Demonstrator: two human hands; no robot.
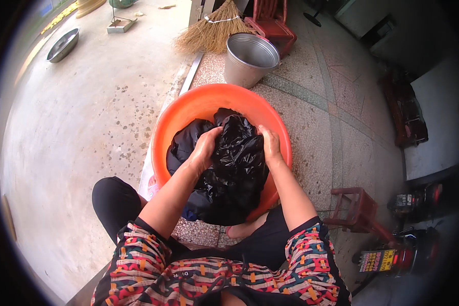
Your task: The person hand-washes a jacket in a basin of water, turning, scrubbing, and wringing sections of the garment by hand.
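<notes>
A large orange plastic basin [222, 93] stands on the floor between my knees. Wet, shiny black cloth [239, 164], apparently a garment, is heaped in it and bulges up to its near rim. My left hand [207, 147] grips the upper left side of a raised bunch of this cloth. On the opposite side, my right hand [269, 143] holds the same bunch near the basin's right wall. Folds hide some of the fingertips of both hands. A dark blue patch of fabric [190, 213] shows at the lower left of the heap.
Just beyond the basin stands a grey metal bucket [241, 70]. Behind it are a straw broom [214, 32] and a red chair [277, 30]. A red stool [354, 210] and parked motor scooters [401, 252] stand at right. A metal bowl [64, 46] lies on the concrete, far left.
</notes>
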